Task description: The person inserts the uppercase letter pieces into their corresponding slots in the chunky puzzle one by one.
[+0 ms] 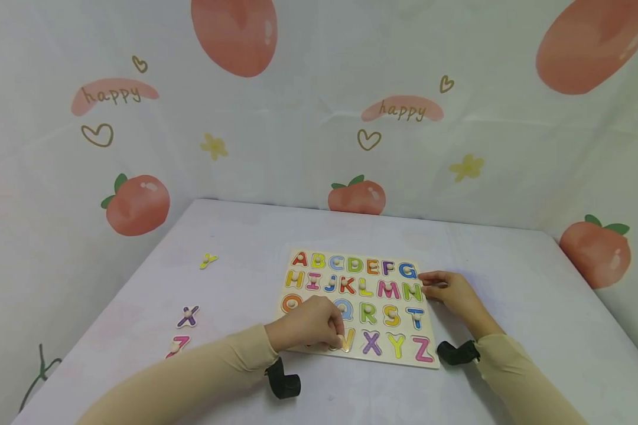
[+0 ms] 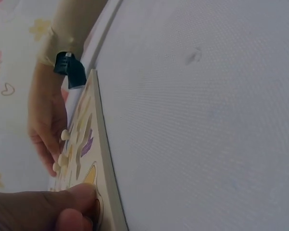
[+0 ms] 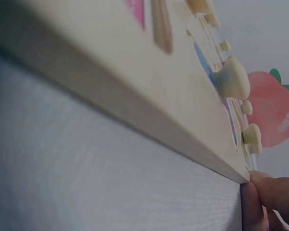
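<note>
A wooden alphabet puzzle board (image 1: 358, 355) lies flat on the table, most of its letter pieces seated with knobs up. My left hand (image 1: 311, 323) is over its bottom row, thumb and finger pinching the yellow-orange W piece (image 1: 349, 339) at its slot; the hand hides the letters left of it. In the left wrist view, the thumb (image 2: 82, 196) partly covers that letter. My right hand (image 1: 454, 297) grips the board's right edge beside the N piece (image 1: 412, 292). The right wrist view shows its fingertips (image 3: 260, 190) at the board's edge.
Left of the board, a yellow Y piece (image 1: 207, 260), a purple X piece (image 1: 188, 316) and a pink Z piece (image 1: 178, 346) lie loose on the white table (image 1: 244, 236). The sleeve partly covers the Z. A fruit-printed cloth (image 1: 298, 118) hangs behind.
</note>
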Available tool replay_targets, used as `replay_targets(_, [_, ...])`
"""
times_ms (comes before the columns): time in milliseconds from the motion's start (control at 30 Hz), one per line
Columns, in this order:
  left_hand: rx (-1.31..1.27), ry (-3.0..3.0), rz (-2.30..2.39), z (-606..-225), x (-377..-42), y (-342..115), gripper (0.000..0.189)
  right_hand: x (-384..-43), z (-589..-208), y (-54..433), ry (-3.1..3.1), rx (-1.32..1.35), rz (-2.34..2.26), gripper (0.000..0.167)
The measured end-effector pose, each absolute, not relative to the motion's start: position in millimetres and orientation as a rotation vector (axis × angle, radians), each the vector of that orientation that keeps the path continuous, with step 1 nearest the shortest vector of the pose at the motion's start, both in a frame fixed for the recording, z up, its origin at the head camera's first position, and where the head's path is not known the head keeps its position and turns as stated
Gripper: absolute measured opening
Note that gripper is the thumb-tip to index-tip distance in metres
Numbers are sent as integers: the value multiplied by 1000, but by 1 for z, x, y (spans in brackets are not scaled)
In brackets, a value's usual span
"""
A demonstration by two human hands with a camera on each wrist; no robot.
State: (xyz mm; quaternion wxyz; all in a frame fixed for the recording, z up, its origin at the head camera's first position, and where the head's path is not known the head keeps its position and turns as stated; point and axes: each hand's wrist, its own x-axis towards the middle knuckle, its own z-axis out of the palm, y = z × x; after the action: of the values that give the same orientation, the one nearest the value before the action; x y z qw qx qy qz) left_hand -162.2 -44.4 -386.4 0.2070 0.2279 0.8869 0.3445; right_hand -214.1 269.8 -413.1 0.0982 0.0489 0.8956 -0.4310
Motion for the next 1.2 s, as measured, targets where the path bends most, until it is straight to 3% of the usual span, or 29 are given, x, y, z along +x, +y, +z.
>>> replay_targets(467, [623, 2398, 1075, -375, -177, -67, 13, -214, -414, 273, 2650, 126, -1280, 40])
replay_targets(667, [486, 2491, 1214, -342, -219, -135, 24, -212, -414, 273, 2662, 116, -1288, 40])
replay_targets(867, [299, 2638, 1228, -343, -252, -225, 36, -212, -414, 271, 2654, 152, -1274, 39])
replay_targets(1200, [65, 2686, 1195, -366, -256, -302, 45, -214, -415, 270, 2659, 162, -1264, 39])
